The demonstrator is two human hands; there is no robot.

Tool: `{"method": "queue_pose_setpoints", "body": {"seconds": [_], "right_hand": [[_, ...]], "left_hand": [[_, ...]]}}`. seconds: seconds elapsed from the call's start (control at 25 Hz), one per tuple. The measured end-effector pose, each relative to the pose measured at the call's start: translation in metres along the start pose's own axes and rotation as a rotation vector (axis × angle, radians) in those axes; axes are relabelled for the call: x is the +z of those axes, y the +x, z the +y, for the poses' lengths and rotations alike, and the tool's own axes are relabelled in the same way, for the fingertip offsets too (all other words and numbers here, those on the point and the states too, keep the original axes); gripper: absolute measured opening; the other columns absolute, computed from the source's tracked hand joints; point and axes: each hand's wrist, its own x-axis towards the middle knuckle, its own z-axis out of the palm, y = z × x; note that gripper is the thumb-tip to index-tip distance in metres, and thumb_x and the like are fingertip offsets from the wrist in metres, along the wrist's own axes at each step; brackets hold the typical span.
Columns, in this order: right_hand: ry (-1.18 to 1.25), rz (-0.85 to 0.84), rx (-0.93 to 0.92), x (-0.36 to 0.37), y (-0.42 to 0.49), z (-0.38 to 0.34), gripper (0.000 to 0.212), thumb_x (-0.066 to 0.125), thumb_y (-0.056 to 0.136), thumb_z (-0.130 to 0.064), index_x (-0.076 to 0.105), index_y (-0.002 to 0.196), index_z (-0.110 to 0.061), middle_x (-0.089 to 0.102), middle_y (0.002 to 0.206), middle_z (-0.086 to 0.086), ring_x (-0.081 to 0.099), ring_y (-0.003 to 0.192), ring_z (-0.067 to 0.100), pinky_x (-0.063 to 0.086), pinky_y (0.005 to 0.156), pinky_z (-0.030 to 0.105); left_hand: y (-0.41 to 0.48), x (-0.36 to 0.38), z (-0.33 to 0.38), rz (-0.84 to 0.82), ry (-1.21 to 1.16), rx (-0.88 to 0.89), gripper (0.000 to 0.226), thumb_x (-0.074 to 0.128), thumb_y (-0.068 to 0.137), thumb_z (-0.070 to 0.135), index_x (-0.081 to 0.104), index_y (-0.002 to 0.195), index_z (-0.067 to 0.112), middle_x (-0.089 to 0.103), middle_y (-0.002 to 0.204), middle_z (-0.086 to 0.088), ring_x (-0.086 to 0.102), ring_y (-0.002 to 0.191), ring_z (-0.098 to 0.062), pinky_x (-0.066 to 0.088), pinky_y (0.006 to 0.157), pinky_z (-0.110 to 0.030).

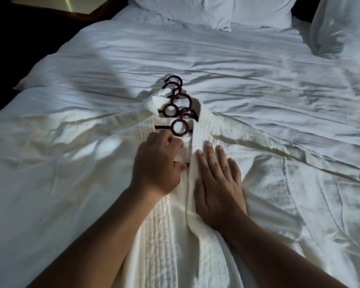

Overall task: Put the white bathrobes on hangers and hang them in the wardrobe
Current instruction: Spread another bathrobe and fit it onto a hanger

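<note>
Left hand (156, 163) is curled up, fingers bunched into the left front edge of the white bathrobe (160, 225) just below the collar. Right hand (216, 179) is flat, fingers straight and spread, pressing on the other lapel, not gripping anything. The robe lies face up on the bed (237, 59), collar pointing away. A few dark purple hangers (172, 127) are stacked in the neck opening, hooks poking out past the collar. Pillows (216, 11) sit at the far end.
</note>
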Motion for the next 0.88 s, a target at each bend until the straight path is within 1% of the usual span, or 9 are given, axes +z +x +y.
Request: {"method": "queue_pose_setpoints", "body": {"seconds": [0.12,0.28,0.4,0.6,0.68,0.76,0.8,0.84,0.88], "right_hand": [[0.003,-0.014,0.005,0.001,0.001,0.000,0.069,0.044,0.100,-0.033,0.019,0.163,-0.021,0.003,0.172,0.002,-0.005,0.158,0.023,0.015,0.124,0.053],[-0.011,-0.026,0.002,0.003,0.002,0.003,0.068,0.043,0.099,-0.035,0.021,0.163,-0.022,0.003,0.172,0.001,-0.006,0.158,0.024,0.015,0.124,0.054],[-0.005,-0.017,0.000,0.006,0.003,0.004,0.067,0.043,0.098,-0.034,0.025,0.162,-0.021,0.005,0.172,0.002,-0.005,0.158,0.024,0.014,0.124,0.054],[-0.047,-0.045,0.002,0.004,0.004,0.003,0.066,0.040,0.099,-0.037,0.027,0.161,-0.020,0.007,0.172,0.004,-0.001,0.158,0.027,0.013,0.124,0.053],[-0.141,-0.123,0.046,-0.006,0.002,-0.006,0.064,0.030,0.101,-0.041,0.022,0.162,-0.022,0.003,0.172,0.002,-0.001,0.158,0.029,0.014,0.124,0.054],[-0.181,-0.270,0.143,-0.025,-0.006,-0.025,0.064,0.024,0.103,-0.040,0.011,0.163,-0.025,-0.008,0.171,0.000,-0.006,0.158,0.030,0.009,0.125,0.054],[-0.133,-0.333,0.204,-0.039,-0.017,-0.037,0.065,0.027,0.101,-0.036,0.009,0.163,-0.025,-0.011,0.171,-0.001,-0.008,0.157,0.030,0.007,0.125,0.054],[-0.036,-0.378,0.272,-0.054,-0.036,-0.050,0.068,0.034,0.096,-0.033,0.015,0.161,-0.026,-0.007,0.171,0.000,-0.004,0.157,0.030,0.008,0.124,0.053],[0.104,-0.406,0.340,-0.074,-0.065,-0.063,0.067,0.040,0.090,-0.031,0.028,0.156,-0.026,0.006,0.171,0.001,0.008,0.157,0.028,0.013,0.123,0.050]], "left_hand": [[-0.005,0.002,-0.009,0.026,0.059,-0.083,0.035,0.079,0.070,0.047,0.059,0.083,0.021,0.057,0.091,0.000,0.053,0.088,-0.031,0.042,0.069,-0.039],[-0.016,0.014,-0.001,0.027,0.048,-0.027,0.030,0.069,0.081,0.032,0.046,0.067,0.019,0.053,0.058,-0.003,0.055,0.056,-0.031,0.038,0.062,-0.037],[-0.016,0.015,0.000,-0.025,0.105,-0.042,0.028,0.066,0.084,0.030,0.049,0.065,0.018,0.053,0.048,-0.003,0.054,0.044,-0.030,0.039,0.063,-0.036],[-0.013,0.013,0.004,-0.141,0.194,-0.102,0.030,0.067,0.083,0.037,0.059,0.065,0.014,0.061,0.054,-0.011,0.060,0.052,-0.034,0.038,0.063,-0.036],[-0.017,-0.002,0.016,-0.239,0.189,-0.185,0.030,0.063,0.090,0.038,0.066,0.075,0.012,0.068,0.069,-0.013,0.066,0.068,-0.036,0.041,0.065,-0.036],[-0.027,-0.024,0.033,-0.328,0.140,-0.285,0.028,0.055,0.093,0.033,0.068,0.080,0.012,0.070,0.084,-0.011,0.066,0.083,-0.036,0.042,0.068,-0.035],[-0.038,-0.039,0.040,-0.357,0.104,-0.323,0.027,0.053,0.091,0.029,0.066,0.078,0.011,0.070,0.086,-0.011,0.066,0.087,-0.036,0.043,0.068,-0.034],[-0.053,-0.056,0.048,-0.394,0.062,-0.338,0.028,0.049,0.091,0.026,0.065,0.075,0.009,0.070,0.086,-0.013,0.067,0.089,-0.037,0.047,0.070,-0.033],[-0.076,-0.075,0.057,-0.430,0.018,-0.322,0.032,0.043,0.090,0.025,0.067,0.078,0.007,0.071,0.088,-0.014,0.068,0.093,-0.040,0.053,0.075,-0.036]]}}
